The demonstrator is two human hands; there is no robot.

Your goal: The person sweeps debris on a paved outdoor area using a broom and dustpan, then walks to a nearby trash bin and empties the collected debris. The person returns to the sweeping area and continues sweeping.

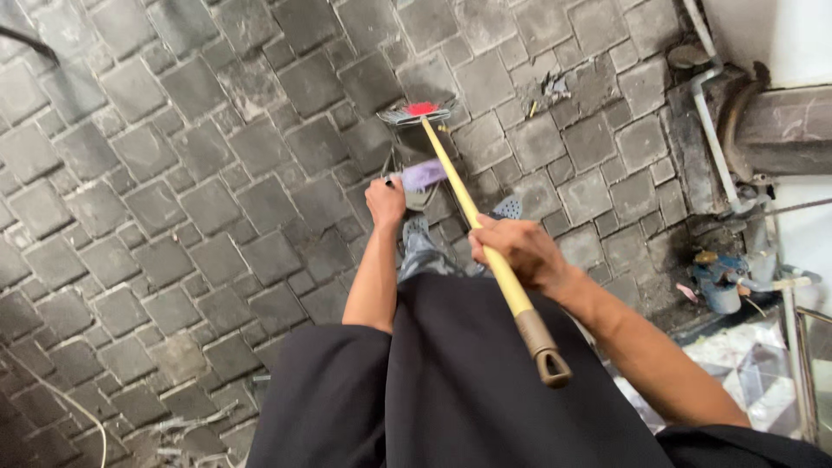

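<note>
My right hand (520,251) grips the yellow handle (468,208) of a broom, a little above its brown end cap (542,347). The broom's grey and red head (418,111) rests on the stone paving ahead of me. My left hand (386,202) is closed on the purple handle (423,175) of a dark dustpan (407,165), held low just behind the broom head. My feet in grey perforated shoes (416,230) show between my arms.
Grey cobbled paving (173,173) covers the ground. A white pipe (712,130) and a dark wall base (780,130) stand at the right, with a blue fitting (718,282) and debris beside them. Litter scraps (553,87) lie ahead to the right.
</note>
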